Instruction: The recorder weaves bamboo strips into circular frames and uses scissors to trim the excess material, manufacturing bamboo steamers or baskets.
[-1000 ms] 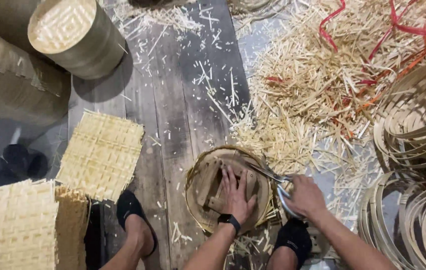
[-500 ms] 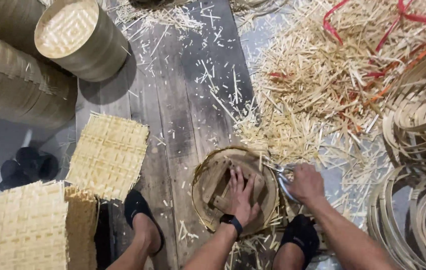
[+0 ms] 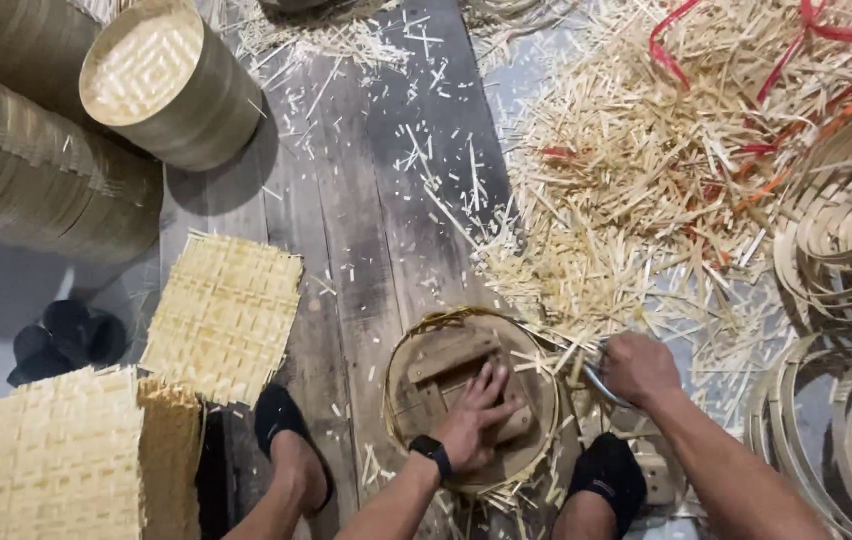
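Left hand flat, fingers spread, pressing wooden form inside round bamboo hoop on plank floor between feet. Right hand fisted around metal blade at hoop's right rim. Bamboo offcuts heaped beyond.

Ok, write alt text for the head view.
The left hand presses a wooden block inside a round bamboo hoop while the right hand holds a metal tool at its rim. Woven mats and bamboo offcuts lie around.
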